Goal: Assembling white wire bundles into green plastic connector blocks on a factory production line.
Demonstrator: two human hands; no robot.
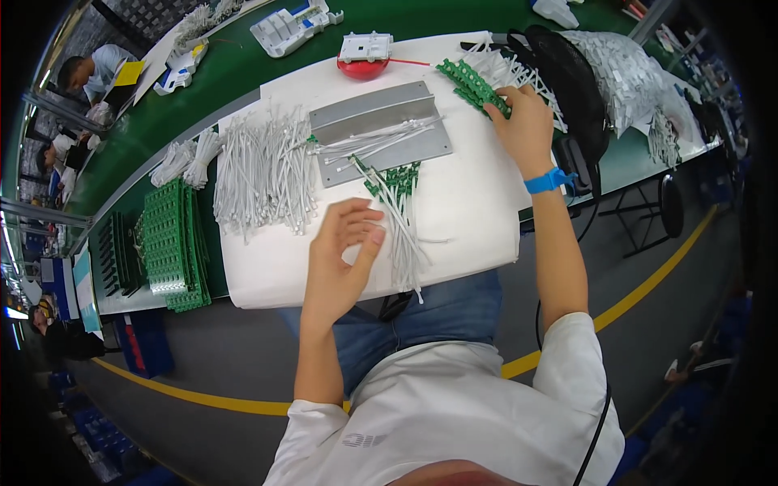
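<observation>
My right hand (525,130), with a blue band at its wrist, pinches the near end of a green circuit-board strip (470,84) at the table's far right. My left hand (344,243) hovers over the white work surface, fingers loosely curled and thumb apart, nothing visible between them. Just right of it lies a bundle of white cables (403,243) with small green circuit boards (397,180) at their far ends. Beyond stands an angled grey metal fixture (373,113) with several white cables (377,142) lying across it.
A wide pile of white cables (263,174) covers the left of the white surface (474,219). Stacked green board panels (168,235) stand farther left. A red-and-white device (363,58) sits behind the fixture. More white cables and a black mesh bag (571,81) lie at the right.
</observation>
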